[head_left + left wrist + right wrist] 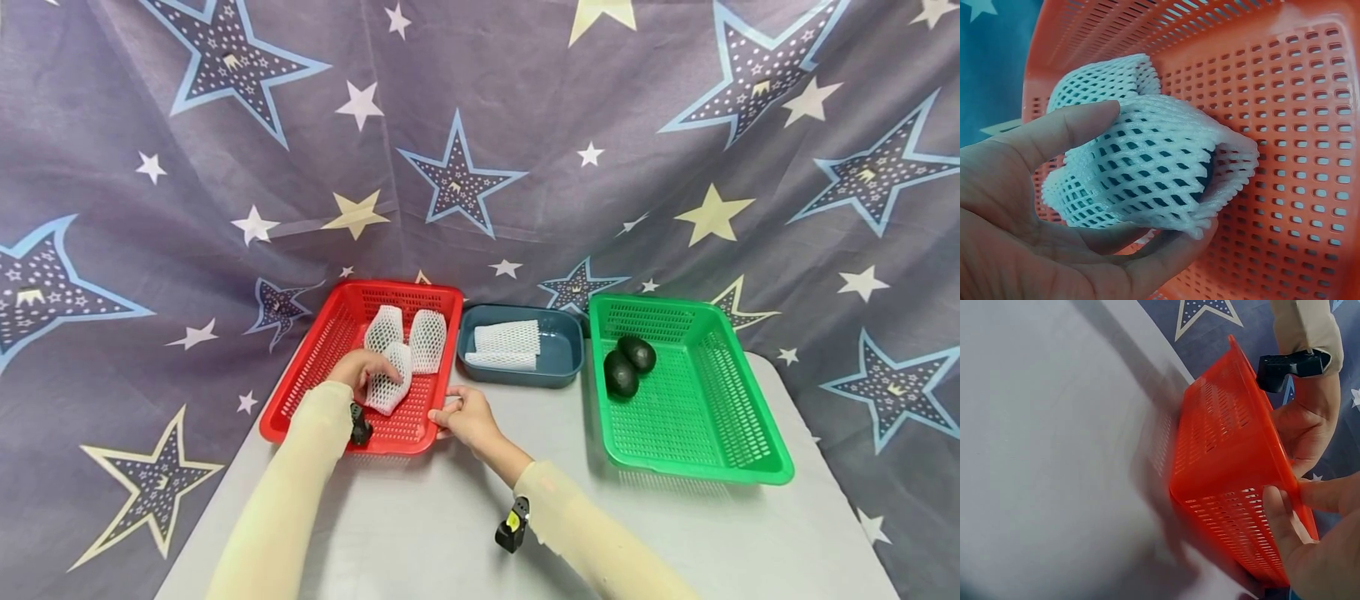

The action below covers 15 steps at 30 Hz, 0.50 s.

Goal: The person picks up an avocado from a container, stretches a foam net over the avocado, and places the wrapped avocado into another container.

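Note:
In the head view my left hand is inside the red basket, holding a fruit in a white foam net sleeve. The left wrist view shows thumb and fingers on either side of the sleeve, and something dark shows through its mesh and open end. Two more white foam net sleeves, one at the back and one at the right, lie in the same basket. My right hand grips the basket's right rim, thumb and fingers on opposite sides of the wall in the right wrist view.
A blue-grey tub with flattened white foam nets stands right of the red basket. Farther right, a green basket holds two dark avocados. Behind the white table hangs a star-patterned cloth.

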Motion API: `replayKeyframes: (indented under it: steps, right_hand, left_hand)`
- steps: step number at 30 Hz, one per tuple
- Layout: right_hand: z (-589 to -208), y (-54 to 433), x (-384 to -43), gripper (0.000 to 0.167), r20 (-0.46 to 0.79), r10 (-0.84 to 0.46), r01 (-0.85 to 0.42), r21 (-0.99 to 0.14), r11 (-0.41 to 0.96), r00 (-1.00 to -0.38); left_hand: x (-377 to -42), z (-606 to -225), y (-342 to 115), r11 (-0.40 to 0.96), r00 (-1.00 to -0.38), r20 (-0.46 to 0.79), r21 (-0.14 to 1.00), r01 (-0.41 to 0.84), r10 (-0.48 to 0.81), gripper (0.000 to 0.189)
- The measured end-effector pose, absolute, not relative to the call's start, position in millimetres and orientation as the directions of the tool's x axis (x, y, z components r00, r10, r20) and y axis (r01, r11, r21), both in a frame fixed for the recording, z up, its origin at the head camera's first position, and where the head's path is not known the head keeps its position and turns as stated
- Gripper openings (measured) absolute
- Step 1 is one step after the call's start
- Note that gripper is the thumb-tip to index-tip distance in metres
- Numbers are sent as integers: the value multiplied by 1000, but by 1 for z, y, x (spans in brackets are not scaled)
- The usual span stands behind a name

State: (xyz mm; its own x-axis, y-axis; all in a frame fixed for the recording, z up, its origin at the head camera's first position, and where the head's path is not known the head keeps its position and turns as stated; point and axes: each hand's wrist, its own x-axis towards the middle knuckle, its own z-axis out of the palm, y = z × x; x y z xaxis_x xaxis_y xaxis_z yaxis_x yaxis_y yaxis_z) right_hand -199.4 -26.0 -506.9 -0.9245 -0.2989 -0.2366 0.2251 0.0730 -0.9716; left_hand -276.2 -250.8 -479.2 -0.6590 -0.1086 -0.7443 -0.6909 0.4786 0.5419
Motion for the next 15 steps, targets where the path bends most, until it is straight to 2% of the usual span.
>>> replayKeyframes:
  steps: [9, 15]
  right_hand:
    - [-507, -27, -200, 32, -275, -286, 261, -961, 88, -918]
    - [-508, -26, -201, 33, -270, -292, 257, -963, 82, -918]
  left_hand:
    - [-282, -478, -251, 552, -662, -739, 504, -664, -121, 94]
    - [-281, -476, -254, 500, -665, -734, 530, -685, -134, 94]
